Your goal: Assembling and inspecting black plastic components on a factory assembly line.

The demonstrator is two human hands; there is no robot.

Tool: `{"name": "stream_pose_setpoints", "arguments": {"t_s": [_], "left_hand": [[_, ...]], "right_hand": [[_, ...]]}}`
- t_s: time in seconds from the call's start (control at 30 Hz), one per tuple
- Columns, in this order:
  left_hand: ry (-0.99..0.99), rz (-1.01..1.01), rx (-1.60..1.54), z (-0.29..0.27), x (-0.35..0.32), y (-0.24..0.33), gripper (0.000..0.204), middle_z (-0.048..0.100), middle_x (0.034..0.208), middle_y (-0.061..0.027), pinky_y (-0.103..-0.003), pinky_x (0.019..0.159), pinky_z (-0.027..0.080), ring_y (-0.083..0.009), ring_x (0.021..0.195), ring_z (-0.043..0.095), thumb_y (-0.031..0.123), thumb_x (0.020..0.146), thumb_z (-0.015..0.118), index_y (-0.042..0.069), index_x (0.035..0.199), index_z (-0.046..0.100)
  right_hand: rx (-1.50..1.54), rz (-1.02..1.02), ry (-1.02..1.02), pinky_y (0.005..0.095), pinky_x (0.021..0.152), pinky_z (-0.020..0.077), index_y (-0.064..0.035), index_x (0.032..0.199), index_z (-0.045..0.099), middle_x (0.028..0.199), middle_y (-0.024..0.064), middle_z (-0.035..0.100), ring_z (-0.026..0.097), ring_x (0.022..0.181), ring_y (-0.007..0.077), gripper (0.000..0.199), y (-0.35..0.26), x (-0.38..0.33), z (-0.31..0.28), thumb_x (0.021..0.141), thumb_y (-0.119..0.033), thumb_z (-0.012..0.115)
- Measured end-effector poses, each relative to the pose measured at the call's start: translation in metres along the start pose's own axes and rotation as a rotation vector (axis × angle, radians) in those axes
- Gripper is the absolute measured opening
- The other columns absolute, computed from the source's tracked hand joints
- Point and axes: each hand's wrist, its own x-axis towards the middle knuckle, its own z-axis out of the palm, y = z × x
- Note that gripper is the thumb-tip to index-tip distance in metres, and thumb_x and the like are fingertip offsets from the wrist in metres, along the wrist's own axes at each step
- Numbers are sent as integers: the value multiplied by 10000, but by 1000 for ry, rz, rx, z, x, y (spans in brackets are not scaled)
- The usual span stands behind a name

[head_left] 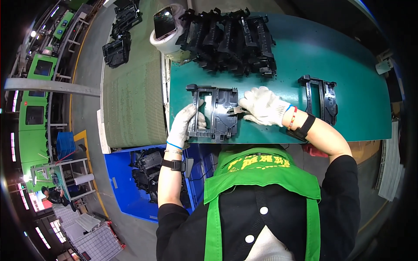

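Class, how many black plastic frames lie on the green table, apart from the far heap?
2: the held frame, its left side in the left hand; and the lone frame, right of the right hand. In the heap, some may be hidden.

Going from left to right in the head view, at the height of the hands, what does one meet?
Green machine, ribbed belt, gloved left hand, black plastic frame, gloved right hand, second black plastic frame.

Piled black parts (227, 42) blocking far left, free green tabletop (324, 48) rightward
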Motion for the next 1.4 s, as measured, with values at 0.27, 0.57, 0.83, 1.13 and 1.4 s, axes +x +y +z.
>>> {"name": "stream_pose_setpoints", "arguments": {"t_s": [0.27, 0.57, 0.83, 1.13, 1.4], "left_hand": [[202, 70, 395, -6, -3, -4, 401, 729, 879, -80, -290, 647, 564, -161, 700, 696, 309, 1071, 586, 19, 1343, 638], [459, 779, 1521, 67, -43, 27, 431, 738, 1080, -185, -420, 946, 553, -380, 1014, 706, 258, 940, 741, 77, 1326, 679], [-319, 147, 849, 173, -25, 40, 577, 713, 1257, -165, -374, 1021, 526, -264, 1204, 664, 258, 942, 748, 38, 1447, 577], [-398, 119, 492, 268, 81, -27, 826, 651, 1387, -178, -356, 1035, 507, -254, 1223, 643, 280, 961, 713, 3, 1620, 301], [-240, 206, 884, 268, 98, -42, 862, 666, 1194, -84, -268, 716, 545, -126, 871, 636, 150, 901, 721, 27, 1639, 294]], "right_hand": [[134, 204, 56, 462, 810, 522, -123, 1105, 664, 969, 113, 619, 644, 921, 329, 351, -16, -50, -28, 888, -383, 756], [90, 930, 331, 434, 878, 551, -68, 1294, 632, 1131, 147, 696, 687, 1013, 328, 424, 15, -169, -81, 942, -288, 717], [328, 1424, 423, 391, 927, 538, -43, 1464, 530, 1129, 142, 696, 679, 1036, 301, 561, 108, -273, -35, 998, -318, 678], [1296, 1127, 274, 388, 815, 523, -119, 1474, 563, 1062, 106, 708, 655, 890, 262, 541, 65, -267, -55, 991, -338, 672], [-113, 577, 16, 428, 793, 514, -159, 1211, 654, 960, 90, 612, 639, 919, 282, 371, 51, -262, -49, 908, -355, 741]]}}
